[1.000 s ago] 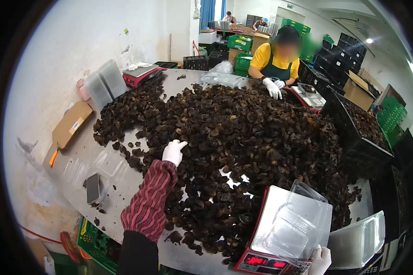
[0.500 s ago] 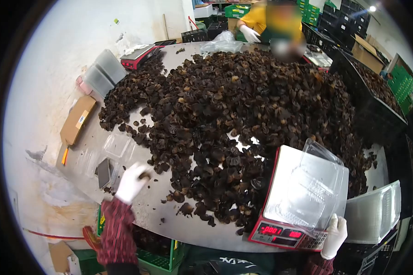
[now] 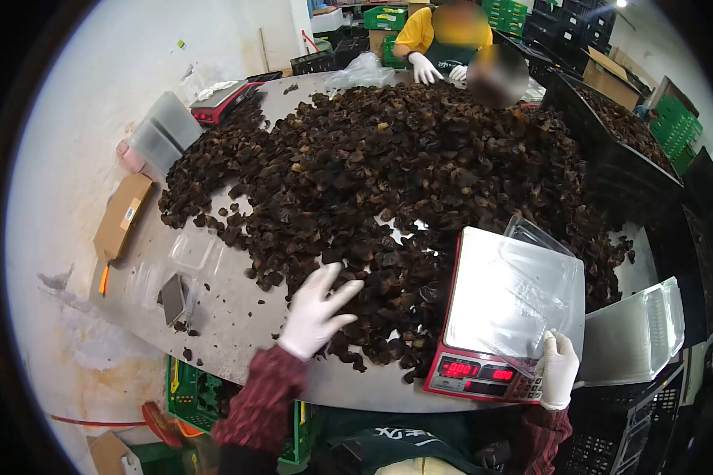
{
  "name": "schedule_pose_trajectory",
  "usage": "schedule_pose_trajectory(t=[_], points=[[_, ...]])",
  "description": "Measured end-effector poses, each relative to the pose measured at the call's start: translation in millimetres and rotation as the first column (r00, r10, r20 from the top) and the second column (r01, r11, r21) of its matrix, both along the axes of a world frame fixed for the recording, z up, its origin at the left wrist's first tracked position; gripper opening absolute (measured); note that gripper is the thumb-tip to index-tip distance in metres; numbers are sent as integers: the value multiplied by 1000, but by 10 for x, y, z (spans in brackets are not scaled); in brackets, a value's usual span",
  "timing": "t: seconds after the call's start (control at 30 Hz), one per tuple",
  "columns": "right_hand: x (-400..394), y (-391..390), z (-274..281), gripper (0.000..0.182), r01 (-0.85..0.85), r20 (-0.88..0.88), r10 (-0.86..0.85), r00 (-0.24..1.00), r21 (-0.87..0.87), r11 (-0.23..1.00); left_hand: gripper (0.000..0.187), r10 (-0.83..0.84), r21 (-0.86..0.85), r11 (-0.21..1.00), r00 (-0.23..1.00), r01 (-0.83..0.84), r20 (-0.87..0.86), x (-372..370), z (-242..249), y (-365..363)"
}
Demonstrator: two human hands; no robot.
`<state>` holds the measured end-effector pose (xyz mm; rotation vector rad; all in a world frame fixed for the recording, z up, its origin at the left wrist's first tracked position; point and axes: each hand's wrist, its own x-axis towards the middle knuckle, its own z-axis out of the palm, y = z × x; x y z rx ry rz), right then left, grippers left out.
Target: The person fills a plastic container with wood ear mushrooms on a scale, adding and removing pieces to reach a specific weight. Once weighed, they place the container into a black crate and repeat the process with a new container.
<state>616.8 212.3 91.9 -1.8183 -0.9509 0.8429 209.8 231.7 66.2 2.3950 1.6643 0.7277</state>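
Note:
My left hand [image 3: 318, 311], in a white glove, is over the near edge of a large heap of dark brown dried pieces [image 3: 388, 166]. Its fingers are spread, with nothing visible in them. At the right, my gloved right hand [image 3: 558, 369] pinches the near edge of a clear plastic container [image 3: 523, 293]. That container lies tilted across the steel plate of a red scale [image 3: 471, 317], whose red digits are lit. Stacked clear containers [image 3: 634, 336] stand just right of my right hand.
Across the table [image 3: 238, 332], a person in yellow [image 3: 416, 39] has gloved hands at the heap. A dark phone-like slab [image 3: 173, 299], cardboard [image 3: 123, 215] and a second red scale [image 3: 222, 99] are at the left. Black crates [image 3: 610, 150] border the right.
My left hand has moved right, from the bare table to the heap, and its fingers have spread. The person opposite has brought their gloved hands to the heap. The view has shifted slightly.

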Motion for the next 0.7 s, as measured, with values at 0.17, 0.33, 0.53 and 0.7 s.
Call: schedule_pose_trajectory(t=[0.17,0.33,0.53,0.7], points=[[-57,20,11,28,9,1,-9,1000,8,1000,45,-40,115,991,970,69,-239,371,-570,542],[-75,31,82,26,18,-22,-18,1000,5,1000,21,32,37,998,931,-48,365,150,-660,755],[-111,154,107,22,-48,5,48,999,10,999,13,107,-49,994,733,-101,672,438,170,955],[-182,250,77,22,-110,37,109,993,7,994,23,-451,201,890,720,410,528,1369,721,822]])
